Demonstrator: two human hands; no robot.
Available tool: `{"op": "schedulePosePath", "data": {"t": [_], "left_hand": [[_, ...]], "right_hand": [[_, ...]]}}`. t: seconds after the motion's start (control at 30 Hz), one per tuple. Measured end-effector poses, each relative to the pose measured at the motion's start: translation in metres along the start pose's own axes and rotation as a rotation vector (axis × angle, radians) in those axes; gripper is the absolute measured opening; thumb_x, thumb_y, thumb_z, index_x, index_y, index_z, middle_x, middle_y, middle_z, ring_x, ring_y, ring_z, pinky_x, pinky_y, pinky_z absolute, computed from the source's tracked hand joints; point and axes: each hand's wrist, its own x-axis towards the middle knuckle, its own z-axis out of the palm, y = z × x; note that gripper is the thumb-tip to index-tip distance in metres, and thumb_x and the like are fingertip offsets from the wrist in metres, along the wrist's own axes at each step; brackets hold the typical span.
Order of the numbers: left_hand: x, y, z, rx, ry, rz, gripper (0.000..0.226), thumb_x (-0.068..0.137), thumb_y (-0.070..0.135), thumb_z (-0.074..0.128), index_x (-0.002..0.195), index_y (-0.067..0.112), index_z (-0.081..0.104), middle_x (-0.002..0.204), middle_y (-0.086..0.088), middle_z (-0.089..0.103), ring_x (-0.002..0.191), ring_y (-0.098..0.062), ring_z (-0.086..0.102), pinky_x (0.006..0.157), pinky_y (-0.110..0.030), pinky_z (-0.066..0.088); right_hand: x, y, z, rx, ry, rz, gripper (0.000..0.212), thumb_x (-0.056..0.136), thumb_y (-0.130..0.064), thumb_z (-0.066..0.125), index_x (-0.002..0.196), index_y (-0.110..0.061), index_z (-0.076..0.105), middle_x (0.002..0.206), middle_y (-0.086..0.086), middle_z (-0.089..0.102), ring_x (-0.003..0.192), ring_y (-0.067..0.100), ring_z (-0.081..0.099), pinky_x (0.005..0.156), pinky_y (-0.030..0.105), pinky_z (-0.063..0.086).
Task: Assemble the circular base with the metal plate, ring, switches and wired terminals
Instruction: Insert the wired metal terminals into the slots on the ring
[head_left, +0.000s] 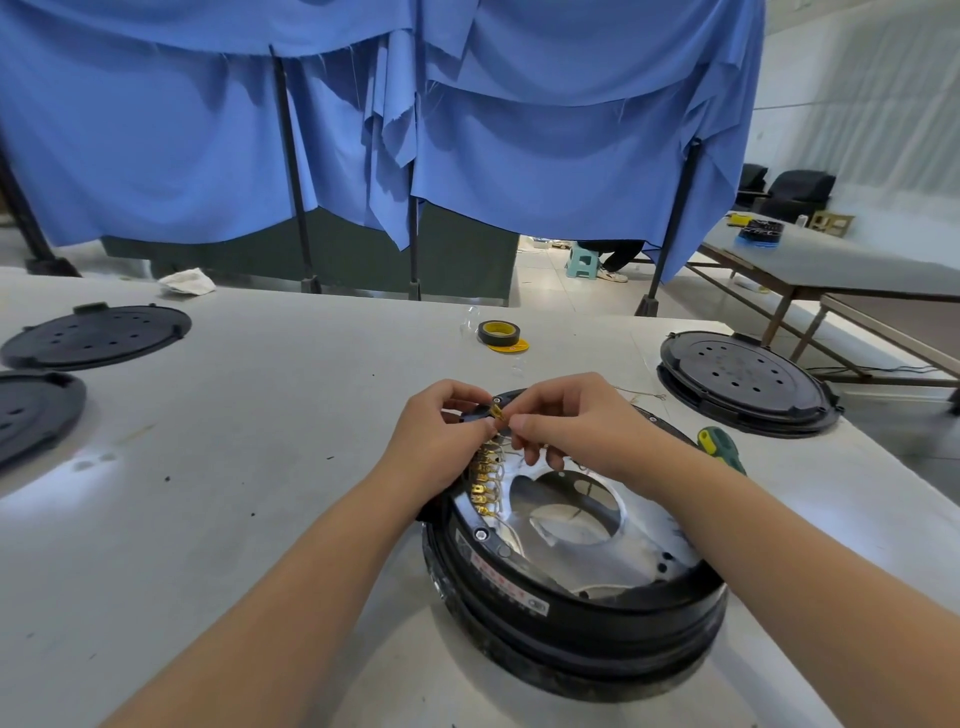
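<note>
The black circular base (576, 618) lies on the white table in front of me. Inside it sits the shiny metal plate (628, 551) with a large round hole. A row of brass wired terminals (480, 480) runs along the base's left inner rim. My left hand (441, 441) rests on the far left rim, its thumb and fingers pinching at the top terminal (497, 412). My right hand (566, 421) pinches a thin wire right beside that terminal. The far rim is hidden behind both hands.
A green-handled screwdriver (719, 447) lies just right of the base. Black tape rolls (500, 335) sit behind my hands. Black round covers lie at far left (98, 335) and left edge (31, 410), another stacked base at right (745, 382). Blue cloth hangs behind the table.
</note>
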Motion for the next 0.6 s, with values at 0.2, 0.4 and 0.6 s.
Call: {"op": "schedulePosePath", "data": {"t": [0.2,0.4,0.6], "left_hand": [[0.000,-0.001,0.002,-0.043,0.036,-0.013,0.023,0.087,0.006,0.054,0.087,0.024,0.067,0.088,0.000,0.067,0.077,-0.013,0.064,0.061,-0.022,0.048],[0.001,0.000,0.002,-0.103,0.036,-0.034,0.036,0.085,-0.003,0.041,0.084,0.021,0.067,0.091,-0.002,0.068,0.085,-0.016,0.063,0.065,-0.024,0.045],[0.002,0.000,0.002,-0.103,0.041,-0.025,0.036,0.084,-0.006,0.040,0.083,0.020,0.067,0.090,-0.002,0.067,0.085,-0.016,0.062,0.067,-0.024,0.045]], "right_hand": [[-0.001,0.007,0.004,-0.314,0.094,-0.086,0.023,0.083,-0.010,0.062,0.074,-0.030,0.070,0.062,-0.006,0.067,0.060,0.010,0.065,0.061,0.023,0.057],[-0.001,0.009,0.007,-0.424,0.082,-0.123,0.017,0.079,-0.015,0.061,0.078,-0.028,0.072,0.067,-0.008,0.068,0.061,0.001,0.060,0.060,0.015,0.049],[-0.004,0.006,0.013,-0.531,0.071,-0.197,0.016,0.078,-0.015,0.060,0.084,-0.019,0.073,0.073,-0.003,0.070,0.070,0.007,0.063,0.071,0.029,0.054]]}}
